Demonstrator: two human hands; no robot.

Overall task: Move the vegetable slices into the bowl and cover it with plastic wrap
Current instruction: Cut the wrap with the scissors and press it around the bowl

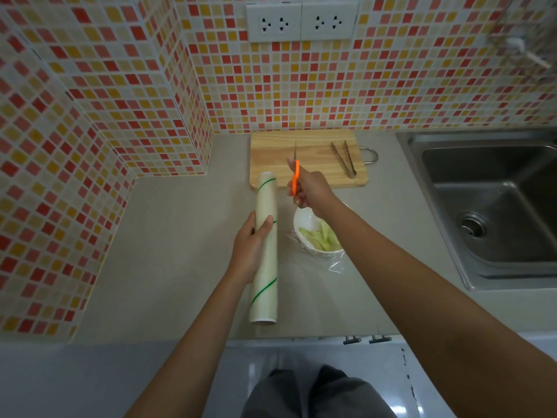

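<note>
Your left hand point(251, 247) is closed around the roll of plastic wrap point(265, 248), with the thumb lying across its front. The roll is long and pale, with thin green lines on it, and it is raised above the countertop point(180, 251), pointing away from you with a slight tilt. Your right hand point(310, 190) grips a pair of scissors point(296, 173) by the orange handle; the blades point away from you, over the wooden cutting board point(307, 158), and they look closed or nearly closed, though you cannot tell this for sure.

The white bowl point(301, 220) stands on the countertop, just to the right of the roll and partly hidden under your right forearm. The vegetable slices point(316, 236), pale green, lie inside the bowl. A sheet of clear plastic wrap point(336, 265) lies at the bowl, with a loose wrinkled edge on the countertop at its near right side. Whether the sheet covers the whole opening is not clear.

On the cutting board, at its right part, metal tongs point(343, 159) lie. The board touches the tiled wall point(301, 95). The steel sink point(488, 206) is at the right, well apart from the bowl.
</note>
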